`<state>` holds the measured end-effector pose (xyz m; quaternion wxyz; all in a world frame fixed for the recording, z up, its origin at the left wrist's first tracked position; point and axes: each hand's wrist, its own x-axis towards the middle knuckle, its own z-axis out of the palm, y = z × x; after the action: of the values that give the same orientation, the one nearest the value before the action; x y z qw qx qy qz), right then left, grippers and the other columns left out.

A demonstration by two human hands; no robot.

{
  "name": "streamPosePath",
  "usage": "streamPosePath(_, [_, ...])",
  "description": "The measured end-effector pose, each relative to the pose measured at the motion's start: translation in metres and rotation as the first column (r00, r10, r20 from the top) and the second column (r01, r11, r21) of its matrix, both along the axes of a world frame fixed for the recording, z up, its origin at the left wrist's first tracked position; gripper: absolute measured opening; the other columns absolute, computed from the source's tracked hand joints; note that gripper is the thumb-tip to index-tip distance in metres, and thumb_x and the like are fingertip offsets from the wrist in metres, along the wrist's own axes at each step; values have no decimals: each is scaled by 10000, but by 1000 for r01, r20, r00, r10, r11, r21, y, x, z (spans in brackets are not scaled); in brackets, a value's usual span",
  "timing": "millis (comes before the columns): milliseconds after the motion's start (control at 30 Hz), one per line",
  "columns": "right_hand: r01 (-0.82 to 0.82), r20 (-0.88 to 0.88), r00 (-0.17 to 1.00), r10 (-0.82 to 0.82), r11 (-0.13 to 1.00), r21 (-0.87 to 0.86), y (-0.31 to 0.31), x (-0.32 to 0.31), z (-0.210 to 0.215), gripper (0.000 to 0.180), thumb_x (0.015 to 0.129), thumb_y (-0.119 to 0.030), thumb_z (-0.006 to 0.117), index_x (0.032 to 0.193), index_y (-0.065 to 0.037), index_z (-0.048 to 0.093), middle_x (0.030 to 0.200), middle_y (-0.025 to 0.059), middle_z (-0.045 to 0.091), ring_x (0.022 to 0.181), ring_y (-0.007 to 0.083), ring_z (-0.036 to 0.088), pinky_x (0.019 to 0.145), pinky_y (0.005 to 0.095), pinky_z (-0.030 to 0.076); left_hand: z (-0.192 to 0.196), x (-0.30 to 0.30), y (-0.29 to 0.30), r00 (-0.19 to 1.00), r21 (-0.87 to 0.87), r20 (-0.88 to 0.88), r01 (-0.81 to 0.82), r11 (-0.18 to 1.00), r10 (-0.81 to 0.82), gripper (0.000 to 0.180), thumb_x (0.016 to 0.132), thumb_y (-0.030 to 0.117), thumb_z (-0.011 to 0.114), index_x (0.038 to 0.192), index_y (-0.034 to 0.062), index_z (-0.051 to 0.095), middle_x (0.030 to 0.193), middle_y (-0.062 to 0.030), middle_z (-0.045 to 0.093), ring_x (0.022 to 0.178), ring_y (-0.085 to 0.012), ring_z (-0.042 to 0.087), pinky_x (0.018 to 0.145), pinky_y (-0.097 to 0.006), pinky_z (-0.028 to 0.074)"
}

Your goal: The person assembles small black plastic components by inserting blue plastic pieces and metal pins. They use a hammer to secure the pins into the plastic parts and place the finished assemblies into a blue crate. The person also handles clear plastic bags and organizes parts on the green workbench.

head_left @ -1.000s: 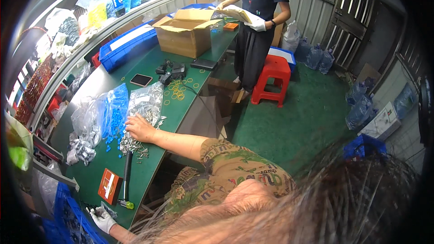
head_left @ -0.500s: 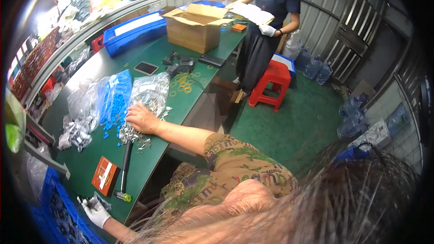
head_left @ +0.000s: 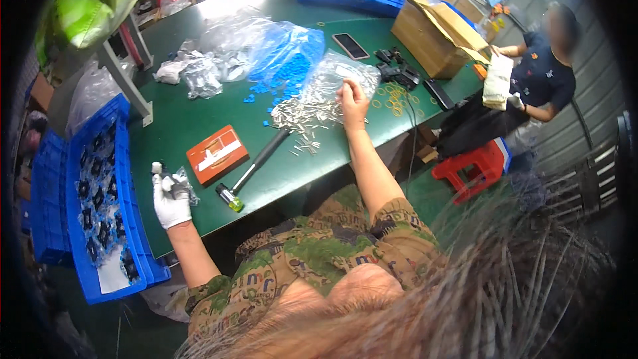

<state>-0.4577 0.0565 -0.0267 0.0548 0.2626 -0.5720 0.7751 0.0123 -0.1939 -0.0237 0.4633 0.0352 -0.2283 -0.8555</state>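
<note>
My left hand (head_left: 173, 203), in a white glove, is at the table's near left edge with its fingers bent together. A crumpled clear plastic bag (head_left: 187, 185) lies against it; whatever the fingers grip is too small to tell. My bare right hand (head_left: 354, 105) is over the right side of a pile of small silver metal pins (head_left: 302, 114), fingertips pinched together, their contents hidden. The pins spill from a clear bag (head_left: 345, 74). Between the hands lie an orange block (head_left: 217, 154) with a pale shape on top and a mallet (head_left: 260, 158) with a black handle and yellow-green end.
Blue small parts (head_left: 290, 70) spill from a bag behind the pins. A blue crate (head_left: 143, 262) of dark bagged parts stands left. Further right are a phone (head_left: 350, 46), black devices (head_left: 399, 70), rubber bands (head_left: 397, 101), a carton (head_left: 425, 36), a red stool (head_left: 472, 171) and a co-worker (head_left: 541, 83).
The view has swung left, so the table sits further right in the picture. My right hand has lifted from flat on the pins to a pinch. My left hand stays near the crate.
</note>
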Motion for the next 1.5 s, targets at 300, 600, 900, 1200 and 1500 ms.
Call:
streamPosePath(300, [184,-539,645,541,574,798,51,79,82,161,951,-126,711,1090,-50,739,891,82,693,831,264,681,739,394,533,16,-16,21,967,-16,256,14,1000,-10,235,1090,123,514,1300,48,589,860,-20,586,853,-131,608,861,-362,556])
streamPosePath(600, [125,-489,609,625,533,837,64,139,81,184,873,-105,743,1056,-99,730,932,52,637,898,268,614,818,398,467,74,-59,119,665,-359,745,333,872,53,314,1034,95,579,1300,-70,604,929,-55,664,834,-106,630,801,-252,512])
streamPosePath(900, [134,-551,336,764,540,831,35,129,63,274,848,-125,645,1113,-116,716,1007,26,608,1001,228,596,892,376,474,49,-87,154,595,-273,795,521,809,-115,327,1035,110,567,1332,-13,630,896,-37,661,838,-104,620,814,-273,525])
streamPosePath(1200, [129,-439,212,873,420,898,21,121,65,310,842,-107,626,1141,-61,696,1064,68,613,1039,266,602,887,377,529,49,-98,153,553,-349,833,567,746,-31,334,1021,138,595,1324,15,661,909,-35,669,833,-95,627,805,-268,527])
streamPosePath(1500, [-679,146,656,741,494,543,40,151,105,45,995,-2,616,1005,21,654,958,74,621,857,185,611,744,303,500,53,-121,145,477,-552,830,635,541,289,340,1010,256,629,1269,46,692,885,-118,710,800,-223,691,758,-362,554])
